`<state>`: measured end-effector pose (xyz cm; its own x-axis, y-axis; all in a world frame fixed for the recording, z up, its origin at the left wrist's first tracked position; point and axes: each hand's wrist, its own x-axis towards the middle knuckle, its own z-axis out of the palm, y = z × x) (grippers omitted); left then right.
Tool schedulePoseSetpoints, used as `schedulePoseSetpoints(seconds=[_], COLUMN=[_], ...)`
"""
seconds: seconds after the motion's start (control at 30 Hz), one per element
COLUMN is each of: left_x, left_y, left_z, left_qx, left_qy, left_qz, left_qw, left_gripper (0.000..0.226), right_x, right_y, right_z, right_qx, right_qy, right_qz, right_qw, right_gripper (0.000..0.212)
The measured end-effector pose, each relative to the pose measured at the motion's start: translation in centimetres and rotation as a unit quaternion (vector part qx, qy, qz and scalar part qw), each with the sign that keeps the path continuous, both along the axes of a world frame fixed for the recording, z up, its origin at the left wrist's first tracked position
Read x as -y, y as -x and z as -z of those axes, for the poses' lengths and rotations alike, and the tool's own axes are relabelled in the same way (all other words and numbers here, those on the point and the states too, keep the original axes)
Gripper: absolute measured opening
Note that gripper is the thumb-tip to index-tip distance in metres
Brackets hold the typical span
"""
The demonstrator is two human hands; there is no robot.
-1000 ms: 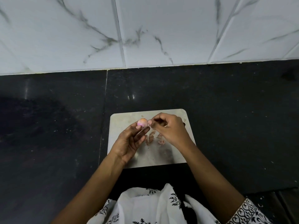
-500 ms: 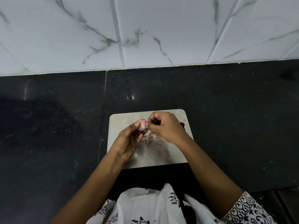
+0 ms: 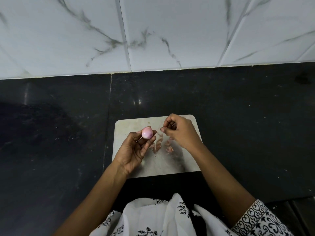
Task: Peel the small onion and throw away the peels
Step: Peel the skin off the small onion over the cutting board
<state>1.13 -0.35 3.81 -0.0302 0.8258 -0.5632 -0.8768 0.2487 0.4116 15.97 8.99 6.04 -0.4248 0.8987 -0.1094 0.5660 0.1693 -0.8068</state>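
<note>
A small pink onion [image 3: 146,133] sits between the fingertips of my left hand [image 3: 136,147], held above the left part of a pale cutting board [image 3: 129,124]. Its skin looks smooth and mostly bare. My right hand [image 3: 180,132] is apart from the onion, over the board's right side, with thumb and forefinger pinched on a thin scrap of peel [image 3: 162,129]. Several reddish peel pieces [image 3: 157,145] lie on the board between and below my hands.
The board rests on a dark stone countertop [image 3: 247,133] near its front edge. A white marble-tiled wall [image 3: 170,31] rises behind. A white patterned garment [image 3: 162,217] fills the bottom of the view.
My hands were together at the onion; now they have separated. The right hand has pulled away to the right with a bit of peel, and the left hand has shifted left with the onion.
</note>
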Motion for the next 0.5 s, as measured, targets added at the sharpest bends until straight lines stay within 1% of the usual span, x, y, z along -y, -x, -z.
schedulePoseSetpoints(seconds=[0.13, 0.17, 0.23, 0.27, 0.3, 0.33, 0.43, 0.5], left_x=[0.1, 0.1, 0.1, 0.1, 0.1, 0.1, -0.1, -0.2], left_y=[0.1, 0.2, 0.4, 0.5, 0.5, 0.4, 0.0, -0.3], left_z=[0.3, 0.5, 0.9, 1.0, 1.1, 1.0, 0.6, 0.3], left_qx=[-0.006, -0.008, -0.005, -0.004, -0.004, -0.002, -0.017, -0.037], left_qy=[0.011, 0.009, 0.000, -0.003, -0.004, -0.003, 0.002, -0.006], left_qz=[0.001, 0.001, 0.006, 0.008, 0.008, 0.007, -0.011, -0.017], left_qw=[1.000, 1.000, 1.000, 1.000, 1.000, 1.000, 1.000, 0.999], left_gripper=[0.024, 0.031, 0.057, 0.062, 0.062, 0.059, 0.034, 0.024], right_x=[0.8, 1.0, 1.1, 1.2, 1.2, 1.3, 1.8, 2.6], right_y=[-0.1, -0.3, -0.4, -0.4, -0.4, -0.4, 0.0, 0.6], right_z=[0.1, 0.1, 0.0, -0.2, -0.4, -0.6, -1.5, -1.9], right_qx=[0.008, 0.012, 0.024, 0.030, 0.032, 0.027, -0.025, -0.053], right_qy=[0.003, 0.002, 0.001, -0.004, -0.011, -0.018, -0.034, -0.064], right_qz=[-0.040, -0.055, -0.075, -0.079, -0.078, -0.073, -0.042, -0.024], right_qw=[0.999, 0.998, 0.997, 0.996, 0.996, 0.997, 0.998, 0.996], right_gripper=[0.009, 0.013, 0.022, 0.023, 0.022, 0.020, 0.014, 0.018])
